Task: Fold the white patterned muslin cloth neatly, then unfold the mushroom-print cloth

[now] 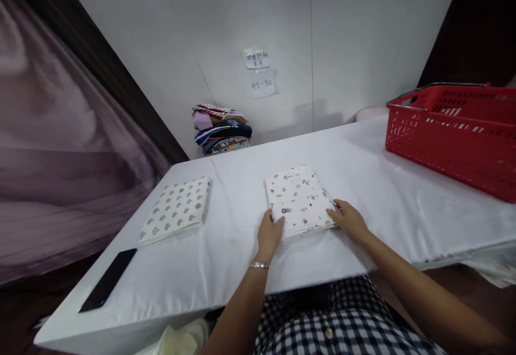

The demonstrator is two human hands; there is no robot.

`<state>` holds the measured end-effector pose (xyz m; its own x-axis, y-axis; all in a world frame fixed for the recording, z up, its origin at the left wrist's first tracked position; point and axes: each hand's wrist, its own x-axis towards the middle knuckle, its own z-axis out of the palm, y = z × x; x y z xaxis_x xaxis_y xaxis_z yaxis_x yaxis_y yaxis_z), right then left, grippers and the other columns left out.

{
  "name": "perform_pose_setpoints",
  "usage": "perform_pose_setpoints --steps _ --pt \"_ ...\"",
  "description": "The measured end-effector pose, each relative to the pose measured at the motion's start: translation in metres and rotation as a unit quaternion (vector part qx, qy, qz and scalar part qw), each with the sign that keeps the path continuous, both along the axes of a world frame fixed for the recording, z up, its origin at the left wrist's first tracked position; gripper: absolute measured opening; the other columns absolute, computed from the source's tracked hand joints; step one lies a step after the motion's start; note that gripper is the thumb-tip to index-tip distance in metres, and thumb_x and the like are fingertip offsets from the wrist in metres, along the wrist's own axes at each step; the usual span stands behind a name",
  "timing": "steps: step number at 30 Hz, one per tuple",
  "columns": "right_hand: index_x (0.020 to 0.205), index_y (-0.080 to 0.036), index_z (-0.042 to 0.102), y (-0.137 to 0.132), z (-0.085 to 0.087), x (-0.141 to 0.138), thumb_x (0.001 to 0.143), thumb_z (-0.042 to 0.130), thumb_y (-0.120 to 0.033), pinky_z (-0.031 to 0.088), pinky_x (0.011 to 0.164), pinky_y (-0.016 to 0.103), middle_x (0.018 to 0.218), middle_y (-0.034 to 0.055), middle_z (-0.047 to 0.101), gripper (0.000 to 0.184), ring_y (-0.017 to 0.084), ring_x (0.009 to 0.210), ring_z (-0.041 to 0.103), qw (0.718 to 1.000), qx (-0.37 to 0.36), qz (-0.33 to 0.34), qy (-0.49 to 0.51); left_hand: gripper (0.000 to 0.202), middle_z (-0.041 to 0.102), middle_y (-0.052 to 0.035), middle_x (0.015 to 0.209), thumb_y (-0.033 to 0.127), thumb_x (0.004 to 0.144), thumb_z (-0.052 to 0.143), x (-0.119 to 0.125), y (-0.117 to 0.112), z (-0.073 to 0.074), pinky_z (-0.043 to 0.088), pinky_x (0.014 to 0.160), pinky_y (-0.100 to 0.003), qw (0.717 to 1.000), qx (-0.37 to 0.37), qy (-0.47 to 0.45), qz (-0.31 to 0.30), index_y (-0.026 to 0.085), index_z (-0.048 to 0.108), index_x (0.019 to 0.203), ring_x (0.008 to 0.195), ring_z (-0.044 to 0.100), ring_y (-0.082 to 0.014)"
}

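Cloth (299, 196) lies edge-clamped by fingers of my left hand (271, 235) and right hand (350, 220); I judge this squaring-up, needing even pressure.

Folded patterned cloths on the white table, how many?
2: one scattered-print white cloth between left hand and right hand; one grey-motif white cloth farther left on the table.

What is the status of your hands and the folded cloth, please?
Left hand, right hand: holding near corners of white printed cloth. Cloth folded. Red shopping basket: standing apart, not blocking.
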<state>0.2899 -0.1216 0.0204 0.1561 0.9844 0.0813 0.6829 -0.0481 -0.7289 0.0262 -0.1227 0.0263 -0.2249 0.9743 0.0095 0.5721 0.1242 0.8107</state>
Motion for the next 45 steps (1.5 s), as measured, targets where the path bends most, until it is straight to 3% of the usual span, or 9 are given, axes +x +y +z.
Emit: perform_pose_setpoints --steps 6,11,17,22,25,28,32,39,45 --pt "0.117 -0.022 0.056 -0.02 -0.015 0.012 0.075 0.05 -0.044 0.048 0.08 0.04 0.106 0.0067 0.065 0.047 0.026 0.091 0.061 0.998 -0.004 0.045 0.048 0.05 0.064 -0.0064 0.106 0.028 0.075 0.059 -0.006 -0.021 0.001 0.046 0.079 -0.029 0.999 0.01 -0.004 -0.037 0.022 0.047 0.124 0.091 0.06 -0.0188" --pt "0.122 -0.022 0.053 -0.025 -0.012 0.019 0.078 0.048 -0.041 0.047 0.088 0.042 0.117 0.0082 0.06 0.048 0.028 0.104 0.057 0.995 0.015 0.092 -0.025 0.053 0.059 -0.0106 0.117 0.029 0.077 0.058 -0.01 -0.03 -0.003 0.045 0.087 -0.034 0.998 0.003 0.037 -0.048 0.02 0.045 0.127 0.101 0.058 -0.022" --pt "0.135 -0.019 0.04 -0.005 0.006 -0.005 0.084 0.044 -0.043 0.03 0.105 0.048 0.144 0.0112 0.034 0.056 0.028 0.133 0.03 0.974 0.151 0.121 -0.117 0.054 0.029 -0.013 0.146 0.036 0.083 0.05 0.006 -0.013 0.013 0.026 0.108 -0.042 0.975 0.073 0.182 -0.11 0.016 0.04 0.132 0.135 0.025 -0.0269" --pt "0.134 -0.018 0.042 -0.004 -0.01 -0.014 0.084 0.042 -0.05 0.029 0.105 0.051 0.146 0.0109 0.029 0.06 0.03 0.135 0.023 0.966 0.035 0.189 -0.174 0.048 0.026 -0.0038 0.149 0.041 0.088 0.041 0.01 -0.013 0.004 0.021 0.111 -0.045 0.961 0.021 0.2 -0.187 0.023 0.042 0.132 0.139 0.015 -0.0251" --pt "0.132 -0.019 0.045 -0.004 -0.02 -0.01 0.084 0.042 -0.051 0.028 0.106 0.048 0.147 0.0093 0.029 0.058 0.029 0.136 0.022 0.968 0.045 0.194 -0.155 0.045 0.029 -0.0039 0.148 0.041 0.087 0.043 0.004 -0.009 -0.003 0.021 0.111 -0.043 0.967 0.034 0.17 -0.186 0.022 0.048 0.128 0.138 0.017 -0.0244" --pt "0.129 -0.019 0.049 0.004 -0.017 -0.006 0.084 0.043 -0.049 0.029 0.106 0.045 0.142 0.0093 0.039 0.055 0.027 0.133 0.029 0.976 0.076 0.172 -0.109 0.043 0.034 -0.0077 0.145 0.038 0.086 0.045 -0.002 0.004 -0.002 0.023 0.111 -0.038 0.982 0.049 0.13 -0.127 0.018 0.052 0.124 0.135 0.025 -0.0229" --pt "0.127 -0.019 0.051 0.038 0.002 -0.004 0.086 0.042 -0.044 0.039 0.098 0.036 0.134 0.008 0.049 0.049 0.023 0.121 0.046 0.993 0.064 0.07 -0.07 0.047 0.041 -0.0127 0.14 0.037 0.086 0.044 0.001 0.028 0.005 0.027 0.108 -0.035 0.992 0.043 0.112 -0.045 0.014 0.048 0.127 0.131 0.033 -0.0234" --pt "0.101 -0.017 0.062 0.11 0.013 -0.011 0.084 0.045 -0.045 0.042 0.069 0.027 0.1 0.0085 0.066 0.037 0.02 0.086 0.06 0.996 -0.029 -0.032 -0.083 0.049 0.045 -0.0146 0.135 0.034 0.088 0.04 0.016 0.035 0.001 0.03 0.104 -0.037 0.98 0.059 0.189 -0.024 0.01 0.042 0.13 0.125 0.04 -0.0258" --pt "0.087 -0.017 0.063 0.13 0.007 -0.025 0.079 0.054 -0.041 0.035 0.06 0.025 0.092 0.0087 0.066 0.027 0.019 0.079 0.058 0.993 -0.039 -0.029 -0.104 0.046 0.046 -0.0145 0.133 0.035 0.087 0.041 0.012 0.032 -0.005 0.031 0.103 -0.037 0.982 0.071 0.172 -0.024 0.013 0.045 0.128 0.125 0.04 -0.0252"
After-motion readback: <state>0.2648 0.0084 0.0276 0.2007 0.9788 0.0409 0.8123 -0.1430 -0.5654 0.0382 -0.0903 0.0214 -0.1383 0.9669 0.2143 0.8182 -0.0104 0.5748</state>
